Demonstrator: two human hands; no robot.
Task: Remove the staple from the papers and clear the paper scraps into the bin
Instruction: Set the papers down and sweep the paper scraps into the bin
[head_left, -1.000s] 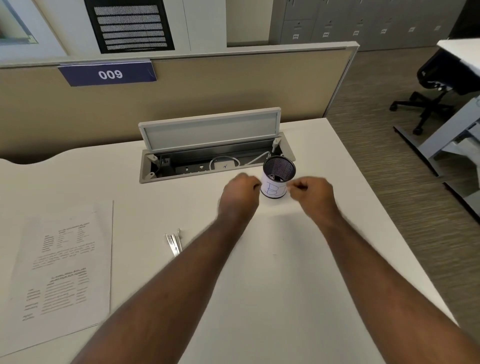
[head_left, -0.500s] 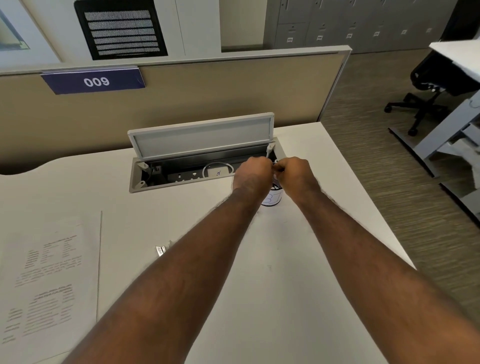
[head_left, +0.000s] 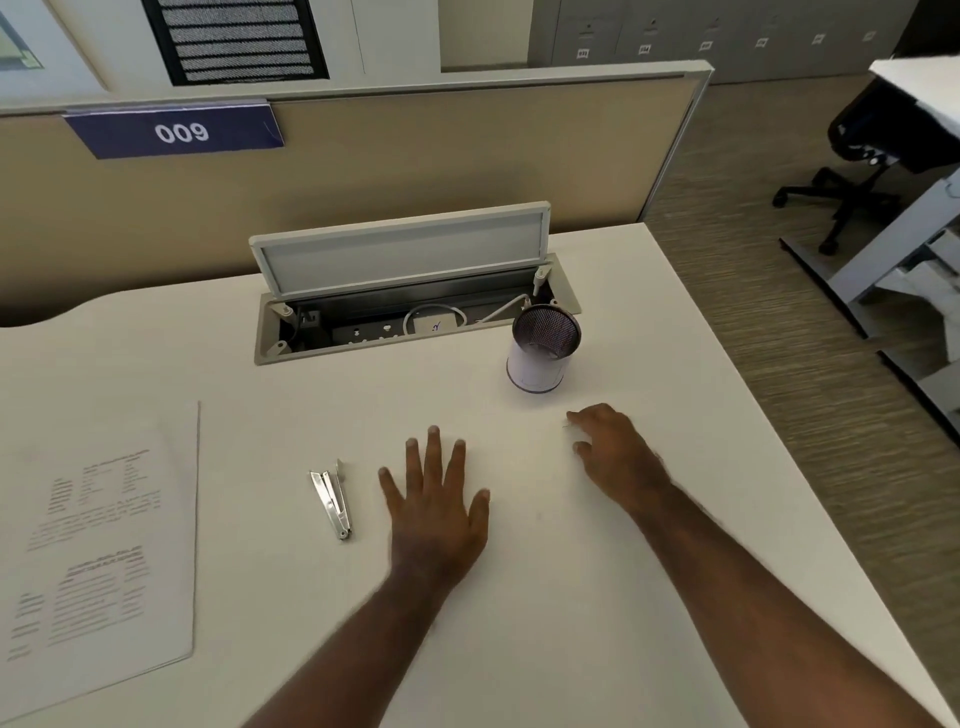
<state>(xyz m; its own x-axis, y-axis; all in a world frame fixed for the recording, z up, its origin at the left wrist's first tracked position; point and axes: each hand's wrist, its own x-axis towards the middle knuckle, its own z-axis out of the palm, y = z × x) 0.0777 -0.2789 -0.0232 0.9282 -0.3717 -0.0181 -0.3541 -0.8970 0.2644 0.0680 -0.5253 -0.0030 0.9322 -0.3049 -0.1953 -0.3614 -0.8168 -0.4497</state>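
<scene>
Step in hand looks like scrap cleanup, late in the task: left hand (head_left: 439, 512) is flat on the white table (head_left: 597, 597), fingers spread, grip released, holding nothing. Right hand (head_left: 615, 457) has fingers curled down onto the table, fingertips (head_left: 574, 418) touching or nearly touching the surface next to a tiny speck, too small to tell whether it's a scrap or a staple; grip loosely curled, and I can't see anything held in it. Small mesh-lined cylindrical bin with a white wrap (head_left: 540, 348) stands upright just beyond the right grip and slightly to its left, apart from it, next to the open cable tray (head_left: 415, 317). Silver metal staple remover (head_left: 332, 501) lies just left of the left grip, not touching. Printed white paper sheets (head_left: 104, 545) lie flat well to the left of both grips, near the table edge; whether a staple is still in them is not resolvable. Next move, as I judge it: pinch or sweep whatever speck sits under the right fingertips, lift it over the bin mouth and drop. Needs a fine pinch; bin is light and narrow, easy to knock over.
</scene>
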